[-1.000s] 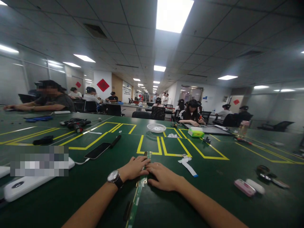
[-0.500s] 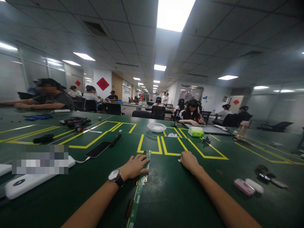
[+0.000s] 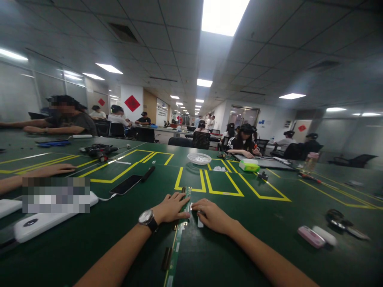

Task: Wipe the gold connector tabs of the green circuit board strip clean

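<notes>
A long narrow green circuit board strip (image 3: 177,246) with brown flex tabs lies lengthwise in front of me on the green table. My left hand (image 3: 172,207), with a watch at the wrist, lies across its upper part, fingers stretched out and thumb apart, touching the board. My right hand (image 3: 214,215) is closed beside the board's right edge, fingertips at the edge. A small white flat piece (image 3: 200,222) sticks out below its fingers; its exact kind and most of it are hidden.
A white power bank (image 3: 56,219) and a phone (image 3: 127,184) lie to the left; another person's hand (image 3: 58,170) rests beyond. Ahead stand a white plastic basket (image 3: 198,159) and a tissue pack (image 3: 249,165). A pink case (image 3: 311,236) lies right. Yellow tape marks the table.
My right hand has moved left with the white piece, from farther right on the table to the board's edge. My left hand stays on the board. Another person's hand has appeared at left.
</notes>
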`<action>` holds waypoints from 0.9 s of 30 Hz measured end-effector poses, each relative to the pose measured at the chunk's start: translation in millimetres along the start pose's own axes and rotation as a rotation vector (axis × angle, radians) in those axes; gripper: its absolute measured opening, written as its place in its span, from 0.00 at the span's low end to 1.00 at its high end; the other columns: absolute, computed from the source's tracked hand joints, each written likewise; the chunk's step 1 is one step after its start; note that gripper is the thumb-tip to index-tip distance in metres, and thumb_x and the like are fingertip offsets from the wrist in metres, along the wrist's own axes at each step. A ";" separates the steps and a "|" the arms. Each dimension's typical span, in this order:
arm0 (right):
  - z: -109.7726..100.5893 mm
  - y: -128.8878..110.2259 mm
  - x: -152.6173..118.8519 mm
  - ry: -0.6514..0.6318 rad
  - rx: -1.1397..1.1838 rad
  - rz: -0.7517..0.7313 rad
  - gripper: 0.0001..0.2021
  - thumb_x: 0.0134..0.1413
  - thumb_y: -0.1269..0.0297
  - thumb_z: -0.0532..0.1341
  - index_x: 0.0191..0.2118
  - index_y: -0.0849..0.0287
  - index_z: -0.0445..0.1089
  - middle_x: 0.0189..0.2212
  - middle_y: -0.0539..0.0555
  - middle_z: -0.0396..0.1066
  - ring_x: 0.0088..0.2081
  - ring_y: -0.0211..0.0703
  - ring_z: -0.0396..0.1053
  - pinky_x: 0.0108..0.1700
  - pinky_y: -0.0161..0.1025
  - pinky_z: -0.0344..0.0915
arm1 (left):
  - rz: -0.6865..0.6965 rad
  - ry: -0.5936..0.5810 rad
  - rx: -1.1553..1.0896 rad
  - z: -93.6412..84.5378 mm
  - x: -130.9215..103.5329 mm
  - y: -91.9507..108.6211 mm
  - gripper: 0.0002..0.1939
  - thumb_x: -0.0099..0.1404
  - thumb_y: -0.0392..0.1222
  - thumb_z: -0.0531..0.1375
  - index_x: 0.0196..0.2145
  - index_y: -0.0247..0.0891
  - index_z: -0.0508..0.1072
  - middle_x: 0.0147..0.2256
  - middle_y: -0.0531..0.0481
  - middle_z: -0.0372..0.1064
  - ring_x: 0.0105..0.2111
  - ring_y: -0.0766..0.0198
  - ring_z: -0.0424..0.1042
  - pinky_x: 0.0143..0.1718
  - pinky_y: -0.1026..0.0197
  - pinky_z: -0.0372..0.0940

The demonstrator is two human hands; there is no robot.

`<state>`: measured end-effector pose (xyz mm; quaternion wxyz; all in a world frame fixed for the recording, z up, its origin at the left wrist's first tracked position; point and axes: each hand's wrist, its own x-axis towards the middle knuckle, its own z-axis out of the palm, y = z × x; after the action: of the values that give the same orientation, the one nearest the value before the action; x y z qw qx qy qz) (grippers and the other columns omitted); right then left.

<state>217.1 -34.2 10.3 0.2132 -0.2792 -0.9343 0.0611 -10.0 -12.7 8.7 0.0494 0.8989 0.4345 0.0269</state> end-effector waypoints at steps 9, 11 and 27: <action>0.7 -3.7 -0.3 -0.008 0.007 -0.028 0.18 0.57 0.75 0.53 0.51 0.60 0.69 0.49 0.58 0.70 0.53 0.44 0.63 0.57 0.44 0.57 | -0.010 0.013 0.014 1.7 0.2 0.9 0.34 0.67 0.64 0.47 0.65 0.46 0.48 0.64 0.40 0.45 0.61 0.46 0.47 0.54 0.41 0.50; -0.6 -5.9 0.0 -0.015 0.006 -0.025 0.18 0.57 0.75 0.52 0.51 0.60 0.69 0.49 0.58 0.70 0.53 0.44 0.63 0.57 0.43 0.58 | -0.008 0.014 0.023 3.6 0.9 -0.1 0.35 0.67 0.63 0.48 0.65 0.45 0.48 0.64 0.40 0.45 0.61 0.46 0.47 0.54 0.42 0.50; 2.4 -4.8 -1.1 -0.023 0.019 -0.025 0.20 0.56 0.77 0.51 0.52 0.60 0.68 0.50 0.58 0.68 0.53 0.44 0.62 0.58 0.44 0.57 | -0.007 -0.036 0.003 7.3 1.8 -1.7 0.43 0.63 0.69 0.48 0.66 0.42 0.42 0.66 0.37 0.38 0.63 0.41 0.40 0.55 0.34 0.45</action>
<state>214.6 -38.8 8.9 0.2059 -0.2647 -0.9395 0.0704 -9.5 -10.8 1.2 0.0560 0.8977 0.4370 0.0097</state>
